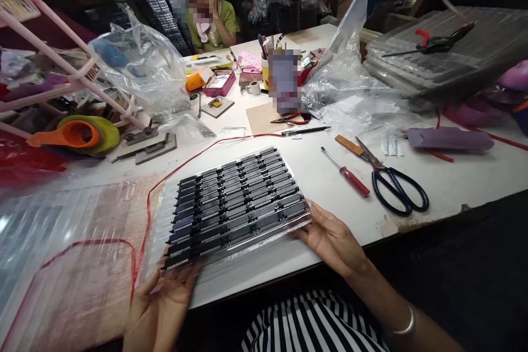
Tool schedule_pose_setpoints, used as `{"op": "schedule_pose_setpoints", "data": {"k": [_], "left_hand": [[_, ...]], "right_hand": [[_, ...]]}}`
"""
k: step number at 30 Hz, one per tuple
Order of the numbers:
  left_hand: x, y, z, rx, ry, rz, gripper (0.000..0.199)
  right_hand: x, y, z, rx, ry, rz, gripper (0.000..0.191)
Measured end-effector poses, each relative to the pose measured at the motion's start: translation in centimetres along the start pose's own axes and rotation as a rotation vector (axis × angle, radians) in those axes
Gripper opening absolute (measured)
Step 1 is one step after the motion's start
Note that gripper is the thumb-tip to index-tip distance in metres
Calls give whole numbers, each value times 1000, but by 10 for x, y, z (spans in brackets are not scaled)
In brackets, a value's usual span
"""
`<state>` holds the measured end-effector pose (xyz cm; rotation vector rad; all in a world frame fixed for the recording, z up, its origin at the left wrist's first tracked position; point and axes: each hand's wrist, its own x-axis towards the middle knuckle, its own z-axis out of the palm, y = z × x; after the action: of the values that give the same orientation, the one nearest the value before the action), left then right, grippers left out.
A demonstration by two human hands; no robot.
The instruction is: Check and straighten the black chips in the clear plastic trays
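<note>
A clear plastic tray filled with several rows of black comb-like strips is tilted over the near edge of the white table. My left hand grips its near left corner, with fingers partly under the clear plastic. At the tray's right end, my right hand pinches the near right corner, thumb on top and fingers below. A thin red strap runs on the table behind and left of the tray.
Blue-handled scissors and a red screwdriver lie to the right. Stacked clear trays are at the left, near a pink rack. Plastic bags, pliers and a seated person are farther back.
</note>
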<state>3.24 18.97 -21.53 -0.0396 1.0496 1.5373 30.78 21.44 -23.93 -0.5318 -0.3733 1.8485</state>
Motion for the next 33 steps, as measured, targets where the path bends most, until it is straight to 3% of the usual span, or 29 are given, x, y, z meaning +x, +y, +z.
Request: {"op": "schedule_pose_setpoints", "data": {"k": [5, 14, 22, 33], "left_hand": [[2, 1, -2, 62, 118, -43, 43], [2, -6, -2, -2, 6, 5, 45], [5, -6, -22, 119, -195, -40, 39], [8, -10, -26, 91, -198, -40, 41]], "right_hand": [[-1, -1, -2, 1, 37, 9, 27], [-1, -3, -4, -21, 80, 18, 27], [-2, -7, -9, -46, 91, 80, 30], [-4, -4, -16, -97, 78, 32, 35]]}}
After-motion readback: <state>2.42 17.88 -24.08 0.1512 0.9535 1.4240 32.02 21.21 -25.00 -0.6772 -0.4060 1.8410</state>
